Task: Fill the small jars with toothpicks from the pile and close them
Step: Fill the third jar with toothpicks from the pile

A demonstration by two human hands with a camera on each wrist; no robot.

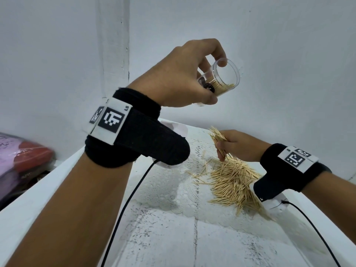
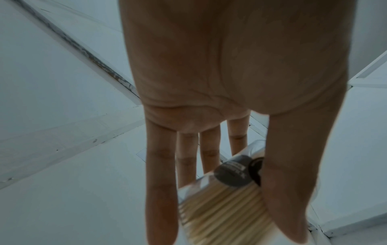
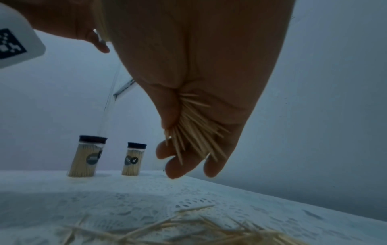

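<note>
My left hand (image 1: 194,78) holds a clear small jar (image 1: 225,78) up in the air, tilted with its open mouth toward the right; some toothpicks lie inside it. In the left wrist view the jar (image 2: 222,207) sits between thumb and fingers, its dark label showing. Lower right, my right hand (image 1: 235,147) grips a bundle of toothpicks (image 1: 217,139) just above the toothpick pile (image 1: 231,182) on the white lace cloth. The right wrist view shows the bundle (image 3: 194,132) fanned out of my fist. No loose lid is visible.
Two filled jars with dark lids (image 3: 86,156) (image 3: 134,160) stand upright at the back of the white table (image 1: 173,243). A white wall rises close behind. Pink and red bags (image 1: 21,157) lie off the table's left edge. Black cables run from both wristbands.
</note>
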